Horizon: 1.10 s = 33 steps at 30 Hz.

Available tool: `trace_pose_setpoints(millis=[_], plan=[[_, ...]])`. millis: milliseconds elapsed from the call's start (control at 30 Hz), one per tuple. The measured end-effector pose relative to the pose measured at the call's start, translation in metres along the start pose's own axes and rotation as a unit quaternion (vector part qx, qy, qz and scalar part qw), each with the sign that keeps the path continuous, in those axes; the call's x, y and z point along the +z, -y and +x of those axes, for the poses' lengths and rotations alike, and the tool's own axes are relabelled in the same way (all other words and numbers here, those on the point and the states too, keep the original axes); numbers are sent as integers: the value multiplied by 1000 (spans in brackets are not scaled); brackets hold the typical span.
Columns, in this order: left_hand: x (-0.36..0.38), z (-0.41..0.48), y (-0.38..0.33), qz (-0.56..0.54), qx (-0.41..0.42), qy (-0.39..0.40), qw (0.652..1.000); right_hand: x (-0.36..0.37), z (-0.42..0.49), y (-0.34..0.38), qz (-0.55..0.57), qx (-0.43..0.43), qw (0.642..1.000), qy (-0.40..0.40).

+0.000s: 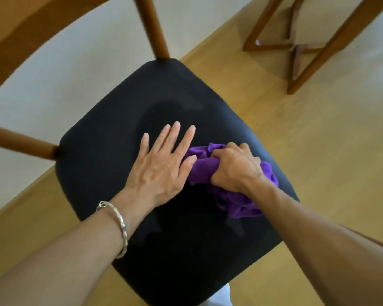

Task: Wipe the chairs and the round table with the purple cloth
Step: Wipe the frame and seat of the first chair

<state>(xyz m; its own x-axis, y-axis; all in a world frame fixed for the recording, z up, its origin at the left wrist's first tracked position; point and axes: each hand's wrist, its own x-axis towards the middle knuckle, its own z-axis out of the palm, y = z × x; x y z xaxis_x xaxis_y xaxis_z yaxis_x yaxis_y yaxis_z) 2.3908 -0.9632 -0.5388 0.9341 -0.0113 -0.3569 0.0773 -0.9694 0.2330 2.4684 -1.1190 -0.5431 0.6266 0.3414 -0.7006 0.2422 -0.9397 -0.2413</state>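
Right hand clenches the bunched purple cloth on the chair seat, left hand flat and released; the wadded cloth risks missing patches.

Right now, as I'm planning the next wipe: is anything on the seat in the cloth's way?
Yes: the left hand lies flat on the seat, against the cloth on its left. The right hand grips it.

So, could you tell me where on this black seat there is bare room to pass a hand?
Bare seat lies beyond the left hand, up to the back post, and toward its near corner. It is crowded centre-right, where the left hand lies flat beside the purple cloth, which the right hand grips.
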Motion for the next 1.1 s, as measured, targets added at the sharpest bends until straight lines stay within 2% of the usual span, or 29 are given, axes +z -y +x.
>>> trace_pose_setpoints(millis=[233, 400, 500, 667, 800, 967, 1100], plan=[[-8, 34, 6, 38, 62, 7, 997, 6, -3, -7, 9, -27, 999, -44], [-17, 37, 12, 90, 118, 36, 988, 25, -15, -10, 52, -9, 990, -131], [-23, 40, 11, 100, 164, 52, 980, 41, -29, -5, 123, 56, 968, -212], [-33, 36, 10, 110, 247, 57, 961, 57, -46, 10, 223, 215, 902, -300], [-33, 32, 16, 152, 298, 65, 940, 72, -54, 28, 256, 280, 879, -290], [-14, 31, 12, 177, 297, 74, 935, 84, -52, 32, 264, 269, 878, -296], [-2, 30, -11, 149, 296, 60, 942, 85, -53, 26, 279, 256, 873, -307]])
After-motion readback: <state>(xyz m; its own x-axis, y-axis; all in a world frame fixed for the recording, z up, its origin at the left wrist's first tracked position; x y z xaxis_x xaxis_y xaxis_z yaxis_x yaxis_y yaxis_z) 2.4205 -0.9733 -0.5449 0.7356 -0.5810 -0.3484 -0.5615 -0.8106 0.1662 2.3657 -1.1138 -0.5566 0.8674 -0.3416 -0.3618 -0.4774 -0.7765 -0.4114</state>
